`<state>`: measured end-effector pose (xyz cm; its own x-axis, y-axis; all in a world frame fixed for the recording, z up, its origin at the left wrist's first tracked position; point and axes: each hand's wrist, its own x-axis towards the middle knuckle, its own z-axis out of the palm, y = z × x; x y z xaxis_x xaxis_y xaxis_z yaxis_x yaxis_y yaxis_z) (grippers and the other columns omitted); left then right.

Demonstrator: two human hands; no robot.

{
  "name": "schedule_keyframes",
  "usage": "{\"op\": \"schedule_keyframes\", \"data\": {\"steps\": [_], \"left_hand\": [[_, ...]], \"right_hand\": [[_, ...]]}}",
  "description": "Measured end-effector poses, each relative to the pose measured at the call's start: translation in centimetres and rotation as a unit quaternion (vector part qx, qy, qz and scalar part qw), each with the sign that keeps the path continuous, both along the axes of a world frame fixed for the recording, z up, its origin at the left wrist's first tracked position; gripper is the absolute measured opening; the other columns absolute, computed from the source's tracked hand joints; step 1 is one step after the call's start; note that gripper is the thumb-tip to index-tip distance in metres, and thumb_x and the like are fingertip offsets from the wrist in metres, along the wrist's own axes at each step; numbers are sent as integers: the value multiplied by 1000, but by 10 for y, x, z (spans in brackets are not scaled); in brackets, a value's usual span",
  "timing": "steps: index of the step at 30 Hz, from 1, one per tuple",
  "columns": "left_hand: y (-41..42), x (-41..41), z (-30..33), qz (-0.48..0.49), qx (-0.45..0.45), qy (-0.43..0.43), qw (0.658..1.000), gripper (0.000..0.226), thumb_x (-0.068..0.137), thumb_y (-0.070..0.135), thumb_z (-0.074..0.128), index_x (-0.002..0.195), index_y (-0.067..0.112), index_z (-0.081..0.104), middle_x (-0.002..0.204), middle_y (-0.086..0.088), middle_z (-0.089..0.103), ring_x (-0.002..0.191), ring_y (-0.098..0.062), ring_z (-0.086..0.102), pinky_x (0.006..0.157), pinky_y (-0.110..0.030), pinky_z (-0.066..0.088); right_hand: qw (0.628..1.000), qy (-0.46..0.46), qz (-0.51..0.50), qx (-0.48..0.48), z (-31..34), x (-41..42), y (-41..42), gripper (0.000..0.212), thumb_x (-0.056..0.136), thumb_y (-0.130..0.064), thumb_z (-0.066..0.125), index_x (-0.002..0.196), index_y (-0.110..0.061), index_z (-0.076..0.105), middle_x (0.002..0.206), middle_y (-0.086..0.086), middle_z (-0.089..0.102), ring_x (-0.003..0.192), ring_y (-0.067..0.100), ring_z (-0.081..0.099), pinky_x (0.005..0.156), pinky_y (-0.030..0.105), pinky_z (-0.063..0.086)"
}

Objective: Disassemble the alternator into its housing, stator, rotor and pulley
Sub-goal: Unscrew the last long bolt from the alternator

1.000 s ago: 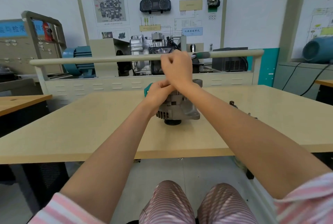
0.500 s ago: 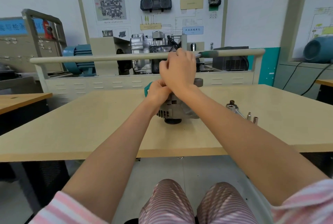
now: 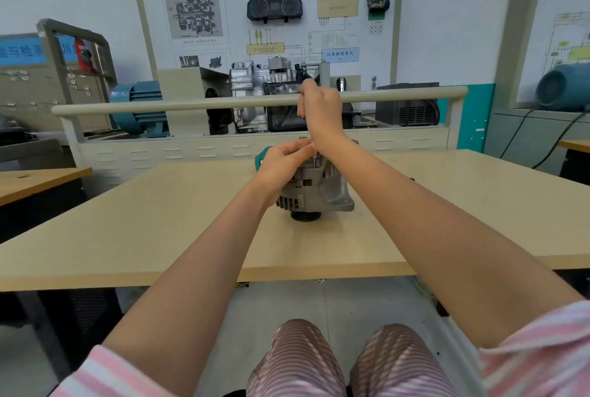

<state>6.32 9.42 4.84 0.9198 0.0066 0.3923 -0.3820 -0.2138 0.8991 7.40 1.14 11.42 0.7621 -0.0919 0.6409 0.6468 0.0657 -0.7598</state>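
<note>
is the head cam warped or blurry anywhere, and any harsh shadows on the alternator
Head view: wide-angle warp bows the rail and the table edges; lighting is soft and even, with only a faint shadow under the alternator; the hands and alternator are fairly sharp, the wall board text soft; no strong glare.

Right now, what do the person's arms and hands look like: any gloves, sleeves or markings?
Both hands are bare: no gloves, rings or watch show on the left hand or the right hand. The forearms are uncovered up to short pink-and-white striped sleeves, the left sleeve and the right sleeve, at the lower corners of the view. No markings show.
</note>
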Motion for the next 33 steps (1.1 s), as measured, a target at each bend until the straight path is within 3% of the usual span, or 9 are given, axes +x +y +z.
{"op": "schedule_keyframes", "data": {"steps": [4, 8, 11, 15, 18, 21, 24, 29, 33], "left_hand": [[-1, 0, -1, 3, -8, 2, 1000, 29, 92, 23, 63, 119, 13, 68, 112, -2, 71, 107, -15, 65, 94, -29, 49], [-1, 1, -1, 5, -10, -11, 1000, 16, 93, 17, 61, 104, 12, 72, 94, 1, 74, 92, -11, 68, 78, -22, 52], [0, 1, -1, 26, -9, -8, 1000, 20, 91, 4, 57, 79, 16, 67, 64, 7, 68, 63, -6, 62, 52, -14, 45], [-2, 2, -1, 53, -3, 4, 999, 14, 90, 0, 54, 91, 10, 63, 73, -1, 64, 66, -8, 57, 49, -12, 44], [-2, 1, 0, 47, -9, -1, 999, 14, 90, 0, 55, 88, 10, 64, 71, 2, 66, 69, -8, 60, 53, -13, 45], [-2, -1, 0, 18, -11, -11, 1000, 13, 91, 12, 60, 86, 20, 70, 73, 10, 72, 73, -2, 66, 62, -15, 47], [-2, -3, 0, -2, 0, -1, 1000, 22, 92, 25, 61, 112, 19, 71, 102, 4, 73, 101, -11, 66, 88, -25, 48], [-1, -3, 0, -10, 13, 1, 1000, 29, 92, 29, 61, 119, 19, 69, 112, 3, 72, 109, -12, 63, 98, -30, 45], [-2, -1, 1, -1, -20, 6, 1000, 28, 90, 23, 65, 117, 14, 69, 107, 0, 72, 103, -14, 65, 92, -28, 48]], "right_hand": [[999, 21, 21, 36, 2, 0, 0, 48, 92, -13, 42, 45, -12, 35, 46, 3, 34, 47, 13, 31, 55, 27, 31], [984, -88, -106, -116, -9, 1, -1, 45, 94, -15, 44, 49, -10, 39, 51, -2, 38, 54, 13, 38, 56, 28, 31], [884, -181, -313, -297, -18, 3, 1, 31, 90, -21, 45, 62, -11, 53, 72, 2, 49, 77, 20, 45, 74, 31, 34], [792, -163, -430, -403, -24, 3, 5, 33, 85, -27, 43, 99, -6, 63, 107, 11, 57, 102, 30, 47, 94, 38, 29], [824, -156, -389, -381, -21, 2, 5, 28, 86, -28, 43, 86, -9, 64, 102, 8, 57, 102, 28, 46, 95, 36, 30], [916, -116, -236, -303, -10, 1, 0, 39, 91, -24, 44, 58, -5, 53, 75, -1, 50, 98, 22, 52, 90, 34, 35], [986, -20, -38, -159, 0, -2, -8, 45, 92, -17, 43, 51, -2, 51, 52, -4, 44, 55, 5, 47, 69, 27, 40], [994, 39, 99, -1, 5, -1, -14, 51, 94, -15, 36, 44, -12, 40, 43, -5, 46, 52, 6, 47, 65, 21, 37], [994, -1, 17, -109, 0, -2, -12, 45, 94, -15, 38, 51, -8, 49, 56, -1, 46, 56, 9, 43, 62, 22, 37]]}}
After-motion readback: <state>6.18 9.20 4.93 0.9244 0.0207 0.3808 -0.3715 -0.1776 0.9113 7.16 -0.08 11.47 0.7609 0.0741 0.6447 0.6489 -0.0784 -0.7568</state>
